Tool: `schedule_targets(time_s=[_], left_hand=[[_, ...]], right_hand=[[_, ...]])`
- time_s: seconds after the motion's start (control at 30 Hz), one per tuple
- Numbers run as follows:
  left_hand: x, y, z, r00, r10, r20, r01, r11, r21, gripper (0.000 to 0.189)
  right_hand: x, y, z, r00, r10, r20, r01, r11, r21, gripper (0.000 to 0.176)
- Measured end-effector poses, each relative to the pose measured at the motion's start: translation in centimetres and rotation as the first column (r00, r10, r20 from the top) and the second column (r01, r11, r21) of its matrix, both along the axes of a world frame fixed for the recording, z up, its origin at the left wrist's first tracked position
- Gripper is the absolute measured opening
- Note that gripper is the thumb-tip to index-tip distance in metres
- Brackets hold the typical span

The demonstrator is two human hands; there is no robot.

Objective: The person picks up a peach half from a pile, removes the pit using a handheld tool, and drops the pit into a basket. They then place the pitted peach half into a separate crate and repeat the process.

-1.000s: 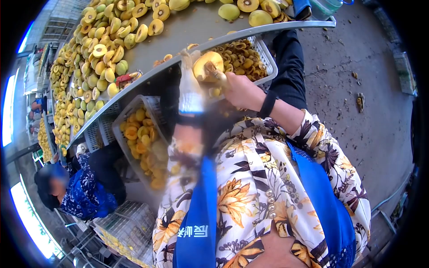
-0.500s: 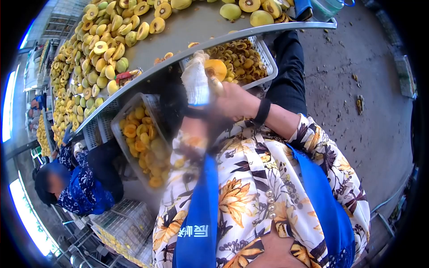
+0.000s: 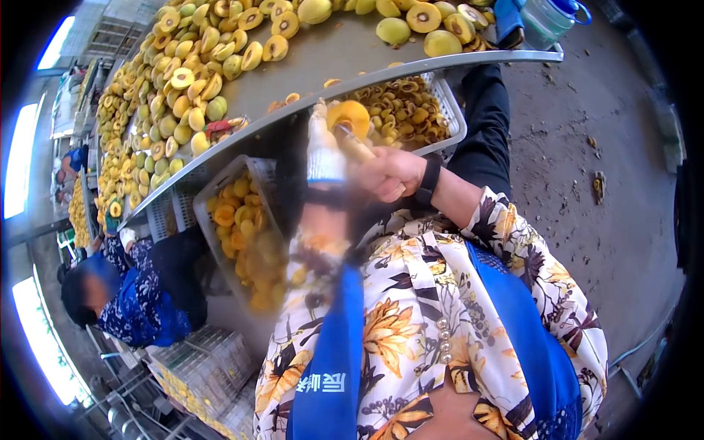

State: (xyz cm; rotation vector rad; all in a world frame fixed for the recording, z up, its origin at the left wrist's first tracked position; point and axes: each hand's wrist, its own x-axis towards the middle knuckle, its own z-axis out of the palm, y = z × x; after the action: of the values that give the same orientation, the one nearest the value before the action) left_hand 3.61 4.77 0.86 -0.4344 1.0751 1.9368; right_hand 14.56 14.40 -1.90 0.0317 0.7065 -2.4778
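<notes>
My left hand (image 3: 323, 150), in a white glove with a blue cuff edge, grips a yellow-orange fruit half (image 3: 349, 117). Bare and wearing a black wristband, my right hand (image 3: 392, 172) is closed around the pale handle of a tool (image 3: 353, 145), whose metal end meets the fruit's cut face. Just beyond both hands, a white crate (image 3: 456, 117) holds many small curved fruit pieces. Another crate (image 3: 265, 172) to the left contains peeled orange-yellow fruit halves.
A metal table (image 3: 293, 73) with a raised rim carries piles of halved fruit (image 3: 176, 95), a red-handled item (image 3: 218, 126) and a clear container (image 3: 546, 26). A co-worker in blue (image 3: 147, 293) sits at the left, near stacked crates (image 3: 205, 367).
The fruit half has turned in my left hand, and the tool's metal end now shows against it. The whole view has shifted slightly. The co-worker's gloved hand now holds up a fruit piece.
</notes>
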Motion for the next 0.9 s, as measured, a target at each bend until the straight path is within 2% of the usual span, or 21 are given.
schedule_targets(time_s=[0.03,0.1,0.13,0.2,0.23,0.27,0.3,0.37,0.4,0.43,0.47,0.5,0.53,0.57,0.6,0.63,0.67,0.7,0.8,0.83,0.9], left_hand=[[-0.4,-0.2,0.2,0.998,0.046,0.036,-0.047,0.999,0.010,0.047],[-1.5,-0.6,0.3,0.974,0.209,0.083,-0.209,0.978,-0.008,0.051],[-1.9,-1.0,0.2,0.942,0.322,0.091,-0.321,0.947,-0.033,0.053],[-3.1,-3.2,-0.1,0.954,0.296,0.049,-0.297,0.955,0.015,0.059],[-3.4,-4.2,-0.1,0.957,0.289,0.003,-0.289,0.957,0.008,0.060],[-3.7,-5.3,-0.2,0.960,0.275,-0.043,-0.276,0.961,-0.002,0.061],[-3.7,-7.1,-0.1,0.950,0.295,-0.099,-0.284,0.952,0.110,0.062],[-3.4,-11.4,1.0,0.911,0.348,-0.223,-0.343,0.937,0.060,0.058],[-3.7,-15.3,0.2,0.908,0.297,-0.296,-0.304,0.952,0.023,0.057],[-2.3,-16.7,1.1,0.805,0.373,-0.462,-0.517,0.824,-0.234,0.052],[-3.1,-20.8,-1.1,0.807,0.325,-0.493,-0.546,0.728,-0.414,0.048],[-2.6,-22.5,-0.8,0.833,0.259,-0.490,-0.543,0.554,-0.631,0.052],[-3.3,-25.5,-2.5,0.833,-0.114,-0.542,-0.474,0.359,-0.804,0.056],[-4.0,-28.5,-4.1,0.781,-0.436,-0.448,-0.480,0.043,-0.876,0.059],[-3.7,-27.7,-1.9,0.765,-0.587,-0.264,-0.459,-0.210,-0.863,0.060],[-3.9,-25.9,0.3,0.721,-0.633,-0.282,-0.500,-0.194,-0.844,0.055],[-4.8,-23.5,1.8,0.674,-0.674,-0.301,-0.540,-0.172,-0.824,0.050],[-6.1,-21.7,1.8,0.486,-0.723,-0.491,-0.737,-0.038,-0.674,0.046],[-10.5,-13.0,4.7,0.357,-0.760,-0.542,-0.615,0.246,-0.749,0.037],[-12.9,-9.6,4.4,0.387,-0.815,-0.432,-0.611,0.123,-0.782,0.038],[-16.3,-3.4,4.2,0.191,-0.912,-0.364,-0.594,0.188,-0.783,0.046]], right_hand=[[0.2,0.1,1.9,0.999,-0.017,-0.039,0.019,0.999,0.038,0.006],[0.5,0.4,-0.8,0.994,0.035,0.107,0.006,0.933,-0.361,0.010],[0.8,0.8,1.2,0.997,-0.038,-0.061,0.023,0.974,-0.227,0.012],[0.4,1.7,-0.3,0.994,-0.107,0.002,0.104,0.958,-0.267,0.013],[0.0,2.2,-0.5,0.988,-0.122,0.092,0.124,0.992,-0.017,0.014],[-0.7,2.2,-1.7,0.997,-0.080,0.003,0.070,0.889,0.452,0.020],[-0.7,2.0,-3.5,0.986,-0.050,-0.157,0.150,0.666,0.731,0.023],[-0.3,2.5,-7.7,0.908,0.155,-0.389,0.393,0.008,0.919,0.030],[-0.3,2.7,-6.2,0.955,0.106,-0.279,0.272,0.077,0.959,0.031],[-0.3,2.9,-4.6,0.986,0.058,-0.156,0.147,0.142,0.979,0.031],[-0.3,3.1,-2.9,0.999,0.014,-0.029,0.026,0.200,0.979,0.031],[-0.6,3.9,-4.8,0.997,-0.001,0.074,-0.068,0.388,0.919,0.031],[-0.8,4.6,-6.7,0.984,0.009,0.179,-0.153,0.562,0.813,0.030],[-0.8,5.2,-8.4,0.983,-0.028,0.184,-0.110,0.711,0.695,0.035],[-1.2,5.3,-10.7,0.990,0.140,-0.027,-0.024,0.346,0.938,0.036],[-1.4,4.9,-13.2,0.920,0.367,-0.140,0.168,-0.048,0.985,0.038],[-1.5,4.5,-12.5,0.901,0.402,-0.161,0.252,-0.185,0.950,0.039],[-1.6,4.1,-11.5,0.886,0.431,-0.170,0.326,-0.322,0.889,0.041],[-1.9,3.5,-9.8,0.878,0.409,-0.249,0.374,-0.260,0.890,0.036],[-1.9,3.4,-9.7,0.877,0.389,-0.283,0.395,-0.250,0.884,0.036],[-1.5,3.2,-6.5,0.925,0.255,-0.281,0.322,-0.135,0.937,0.038]])
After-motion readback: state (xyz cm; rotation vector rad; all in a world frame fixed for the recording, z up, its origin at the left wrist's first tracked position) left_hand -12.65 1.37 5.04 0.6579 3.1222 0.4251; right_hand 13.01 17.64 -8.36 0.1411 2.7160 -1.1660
